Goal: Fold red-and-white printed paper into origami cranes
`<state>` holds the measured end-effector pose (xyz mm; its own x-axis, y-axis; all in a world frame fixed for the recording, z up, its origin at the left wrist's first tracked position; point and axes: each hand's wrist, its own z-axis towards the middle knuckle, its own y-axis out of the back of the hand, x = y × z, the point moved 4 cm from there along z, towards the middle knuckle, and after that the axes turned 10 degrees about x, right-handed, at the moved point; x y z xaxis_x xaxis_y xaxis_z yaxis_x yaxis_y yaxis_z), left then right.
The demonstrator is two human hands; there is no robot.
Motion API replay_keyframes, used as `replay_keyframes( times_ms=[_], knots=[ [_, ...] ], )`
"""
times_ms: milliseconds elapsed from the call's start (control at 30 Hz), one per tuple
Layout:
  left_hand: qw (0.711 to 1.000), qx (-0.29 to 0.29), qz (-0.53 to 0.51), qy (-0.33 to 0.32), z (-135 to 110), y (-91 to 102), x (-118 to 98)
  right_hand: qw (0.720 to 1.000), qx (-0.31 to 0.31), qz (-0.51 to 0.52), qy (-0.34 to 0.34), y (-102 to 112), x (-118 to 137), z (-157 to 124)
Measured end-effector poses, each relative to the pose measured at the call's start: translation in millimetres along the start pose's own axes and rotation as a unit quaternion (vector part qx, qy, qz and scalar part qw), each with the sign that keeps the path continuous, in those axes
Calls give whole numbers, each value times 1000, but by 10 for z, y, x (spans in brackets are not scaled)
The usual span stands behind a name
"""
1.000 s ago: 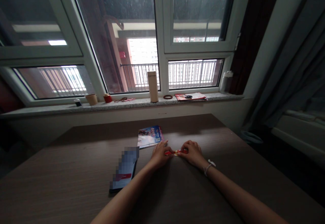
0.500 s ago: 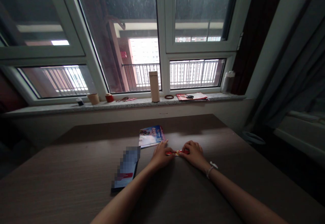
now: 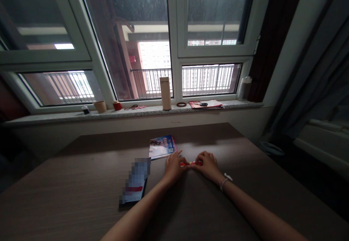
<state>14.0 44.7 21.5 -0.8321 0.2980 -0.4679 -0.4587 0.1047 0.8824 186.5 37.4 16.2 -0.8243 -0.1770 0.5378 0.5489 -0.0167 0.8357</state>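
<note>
My left hand [image 3: 173, 167] and my right hand [image 3: 207, 164] rest side by side on the dark wooden table [image 3: 81, 204]. Both pinch a small red and gold strip of paper [image 3: 190, 163] that lies flat between them. Fingers of each hand are curled down onto it. A pale band circles my right wrist [image 3: 225, 180]. Just beyond my left hand lies a colourful booklet [image 3: 161, 146].
A dark flat phone-like object [image 3: 135, 181] lies left of my left arm. On the window sill [image 3: 136, 113] stand a tall beige flask [image 3: 165, 93], a small cup [image 3: 100, 106], a red pot [image 3: 117, 105], red papers [image 3: 205, 104] and a jar [image 3: 243, 88].
My hands have drawn slightly closer together on the red strip; less of it shows between them. The view has shifted a little.
</note>
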Motion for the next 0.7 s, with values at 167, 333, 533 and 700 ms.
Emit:
replay_keyframes(
  times_ms=[167, 333, 533, 700],
  knots=[
    [1000, 9, 12, 1, 10, 7, -22, 1000, 8, 12, -19, 3, -5, 18],
    [1000, 9, 18, 2, -4, -3, -35, 999, 20, 13, -25, 10, -11, 32],
    [1000, 14, 11, 8, -25, -3, -26, 999, 30, 13, -23, 17, -26, 36],
    [1000, 24, 5, 8, -18, 9, 11, 999, 38, 25, -12, 44, -55, 30]
  ],
)
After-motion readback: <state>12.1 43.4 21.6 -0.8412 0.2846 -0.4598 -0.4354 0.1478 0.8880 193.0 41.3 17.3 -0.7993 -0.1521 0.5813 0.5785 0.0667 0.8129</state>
